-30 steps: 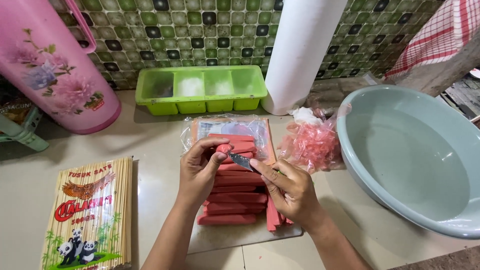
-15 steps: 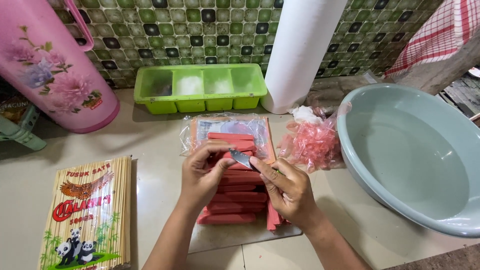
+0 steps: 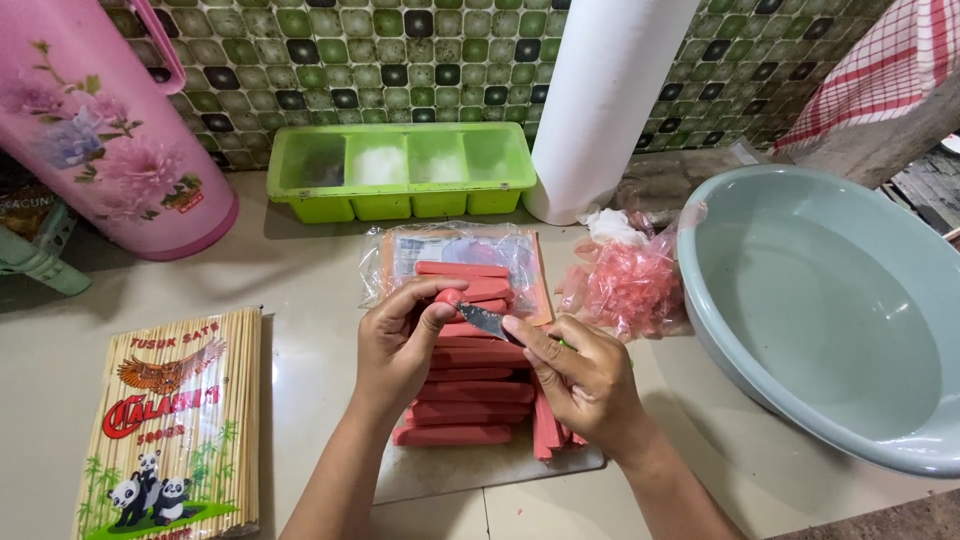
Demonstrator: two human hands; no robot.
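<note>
**Two hands work a small blade at the end of a red sausage**

The left hand (image 3: 398, 345) pinches one red, plastic-wrapped sausage stick (image 3: 448, 298) by its end, thumb and forefinger pressed together around it, the other fingers curled beneath. The right hand (image 3: 580, 375) grips a small knife with a grey metal blade (image 3: 487, 320), thumb and forefinger clamped on it near the handle; the blade tip reaches the held sausage's end.

Both hands hover over a stack of red sausage sticks (image 3: 468, 392) lying crosswise on a pale cutting board (image 3: 450, 470), and this stack serves as the landmark. A few sticks (image 3: 548, 425) lie lengthwise along its right side, under the right hand. Just behind it lies an opened clear plastic package (image 3: 455, 255) with more sausages on top. To the right of the stack sits a heap of crumpled pinkish-red plastic wrappers (image 3: 628, 285), and farther right a large pale grey-green round plastic basin (image 3: 830, 310). Behind the stack stands a lime-green plastic tray with four compartments (image 3: 400, 170), with a white paper roll (image 3: 600, 100) upright to the tray's right. Left of the stack lies a packet of bamboo skewers (image 3: 175, 425); behind and well left of it stands a pink flowered flask (image 3: 95, 120).
</note>
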